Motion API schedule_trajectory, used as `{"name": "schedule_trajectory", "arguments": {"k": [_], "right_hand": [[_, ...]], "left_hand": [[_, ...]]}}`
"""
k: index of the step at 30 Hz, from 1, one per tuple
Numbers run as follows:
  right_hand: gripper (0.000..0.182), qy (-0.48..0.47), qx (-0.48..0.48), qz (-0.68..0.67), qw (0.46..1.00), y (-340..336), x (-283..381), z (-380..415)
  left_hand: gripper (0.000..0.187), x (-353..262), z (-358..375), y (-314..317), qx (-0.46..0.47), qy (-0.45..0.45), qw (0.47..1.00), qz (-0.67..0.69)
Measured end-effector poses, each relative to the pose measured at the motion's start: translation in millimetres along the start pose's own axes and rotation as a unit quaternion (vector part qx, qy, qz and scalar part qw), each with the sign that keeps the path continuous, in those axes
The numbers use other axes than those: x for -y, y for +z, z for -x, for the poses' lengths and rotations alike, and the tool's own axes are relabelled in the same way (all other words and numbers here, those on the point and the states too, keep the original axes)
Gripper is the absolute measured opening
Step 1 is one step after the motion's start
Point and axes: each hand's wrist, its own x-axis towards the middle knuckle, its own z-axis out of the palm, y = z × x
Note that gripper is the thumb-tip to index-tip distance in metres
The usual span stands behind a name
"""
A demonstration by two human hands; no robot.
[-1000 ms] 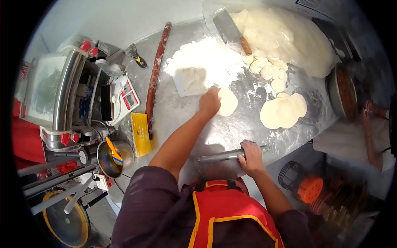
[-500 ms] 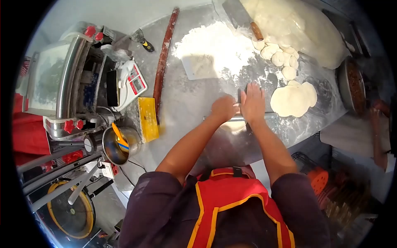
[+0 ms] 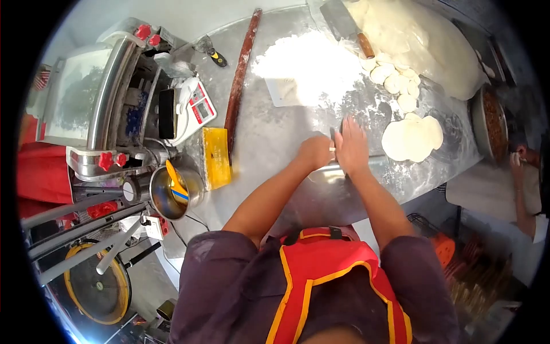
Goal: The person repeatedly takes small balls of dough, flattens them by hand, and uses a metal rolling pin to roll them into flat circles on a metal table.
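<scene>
My left hand (image 3: 315,152) is closed in a fist low over the floured steel table. A small pale bit shows at its right side, but what it grips is mostly hidden. Right beside it, my right hand (image 3: 352,144) lies flat with its fingers stretched forward, and anything under the palm is out of sight. To the right of it rests a stack of flat, round dough wrappers (image 3: 412,137). Behind these are several small dough discs (image 3: 393,85). A heap of white flour (image 3: 315,66) lies ahead of both hands, with a pale flat scraper (image 3: 282,93) at its edge.
A large dough mass (image 3: 424,43) and a cleaver (image 3: 344,23) lie at the back. Leftward are a long rolling pin (image 3: 243,74), a scale (image 3: 197,109), a yellow block (image 3: 217,159), a metal pot (image 3: 195,182) and a machine. Another person's hand (image 3: 517,163) is near a filling bowl (image 3: 480,117).
The view has shifted, so the tabletop things appear slightly farther right. Both hands stay close together in nearly the same place, and less of the pale bit shows between them.
</scene>
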Motion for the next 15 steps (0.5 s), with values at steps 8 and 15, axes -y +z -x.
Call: {"name": "schedule_trajectory", "arguments": {"k": [8,15], "right_hand": [[0.053,-0.040,-0.002,-0.034,0.999,-23.1,10.0,83.9],[0.051,-0.009,0.027,-0.019,0.999,0.5,10.2,-2.6]], "left_hand": [[0.027,45.0,52.6,16.1,-0.039,0.029,0.997,0.064],[0.031,18.7,15.7,0.2,-0.017,0.015,0.998,-0.059]]}}
